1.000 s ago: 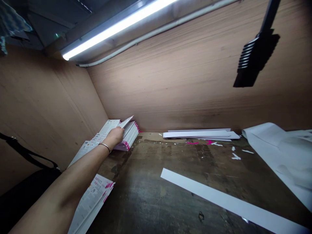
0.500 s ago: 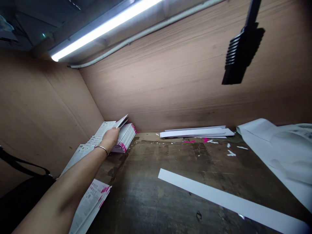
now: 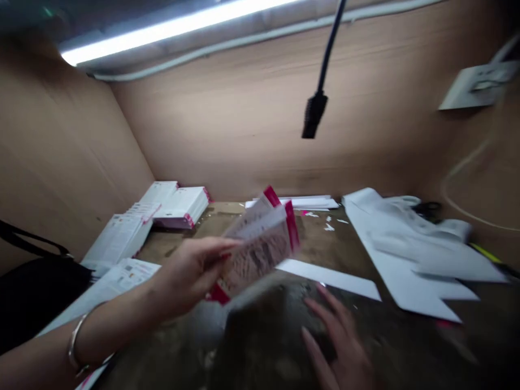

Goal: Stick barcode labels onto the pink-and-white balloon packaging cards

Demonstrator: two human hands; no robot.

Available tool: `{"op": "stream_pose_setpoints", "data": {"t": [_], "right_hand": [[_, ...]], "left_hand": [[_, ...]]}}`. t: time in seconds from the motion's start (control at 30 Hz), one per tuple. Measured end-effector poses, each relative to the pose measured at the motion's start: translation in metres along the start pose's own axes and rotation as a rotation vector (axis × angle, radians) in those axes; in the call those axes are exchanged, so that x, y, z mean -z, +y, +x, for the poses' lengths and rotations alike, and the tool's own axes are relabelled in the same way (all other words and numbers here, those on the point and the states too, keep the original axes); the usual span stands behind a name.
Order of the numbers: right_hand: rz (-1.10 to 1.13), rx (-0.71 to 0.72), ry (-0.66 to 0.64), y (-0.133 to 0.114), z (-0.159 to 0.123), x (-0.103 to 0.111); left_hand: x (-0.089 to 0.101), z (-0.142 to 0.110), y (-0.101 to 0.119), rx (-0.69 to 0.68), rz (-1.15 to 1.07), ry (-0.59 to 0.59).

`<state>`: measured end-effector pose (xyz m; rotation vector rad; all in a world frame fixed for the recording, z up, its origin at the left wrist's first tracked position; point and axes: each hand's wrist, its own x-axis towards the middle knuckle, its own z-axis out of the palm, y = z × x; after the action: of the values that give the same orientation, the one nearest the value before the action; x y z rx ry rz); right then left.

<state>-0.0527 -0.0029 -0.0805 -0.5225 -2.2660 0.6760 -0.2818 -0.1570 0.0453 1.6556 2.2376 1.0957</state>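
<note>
Booklet stacks (image 3: 182, 203) run down the left side of the bench (image 3: 260, 346) from the far corner, with a bag (image 3: 44, 298) at near left. Paper strips (image 3: 319, 202) lie along the far wall (image 3: 244, 141); a single strip (image 3: 337, 279) lies nearer, right of the middle. Paper sheets (image 3: 406, 260) spread on the right. The left hand (image 3: 190, 271) holds booklets (image 3: 260, 252) over the middle, the right hand (image 3: 341, 346) nearer and to its right.

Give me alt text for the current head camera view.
The left hand holds red-edged printed papers above a dark worktable, the open right hand nearby. Printed stacks sit at left and white sheets lie at right, beneath a tube light.
</note>
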Motion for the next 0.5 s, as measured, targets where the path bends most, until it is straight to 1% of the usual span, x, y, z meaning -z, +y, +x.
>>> {"op": "stream_pose_setpoints", "data": {"t": [0.03,0.07,0.1,0.13,0.17,0.2,0.27,0.33,0.4,0.47,0.5], "right_hand": [[-0.040,0.052,0.096,-0.002,0.004,0.008],[-0.085,0.109,0.186,-0.005,0.009,0.017],[-0.138,0.159,0.243,-0.009,0.015,0.029],[-0.194,0.217,0.264,-0.013,0.022,0.041],[-0.243,0.273,0.250,-0.018,0.030,0.053],[-0.291,0.329,0.204,-0.023,0.039,0.064],[-0.378,0.441,0.045,-0.034,0.058,0.083],[-0.443,0.541,-0.175,-0.045,0.075,0.094],[-0.472,0.589,-0.429,-0.056,0.089,0.096],[-0.472,0.572,-0.678,-0.066,0.097,0.091],[-0.479,0.546,-0.778,-0.070,0.099,0.087]], "left_hand": [[-0.017,-0.010,0.008,-0.004,-0.120,-0.098],[-0.030,-0.018,0.014,-0.013,-0.203,-0.170],[-0.039,-0.022,0.018,-0.026,-0.253,-0.222],[-0.044,-0.024,0.021,-0.042,-0.282,-0.264],[-0.047,-0.024,0.023,-0.059,-0.294,-0.304],[-0.048,-0.022,0.024,-0.077,-0.291,-0.347],[-0.047,-0.018,0.027,-0.120,-0.240,-0.431],[-0.046,-0.015,0.032,-0.156,-0.171,-0.478],[-0.045,-0.015,0.039,-0.183,-0.088,-0.503],[-0.043,-0.017,0.044,-0.190,0.021,-0.529],[-0.042,-0.020,0.045,-0.199,0.073,-0.538]]}}
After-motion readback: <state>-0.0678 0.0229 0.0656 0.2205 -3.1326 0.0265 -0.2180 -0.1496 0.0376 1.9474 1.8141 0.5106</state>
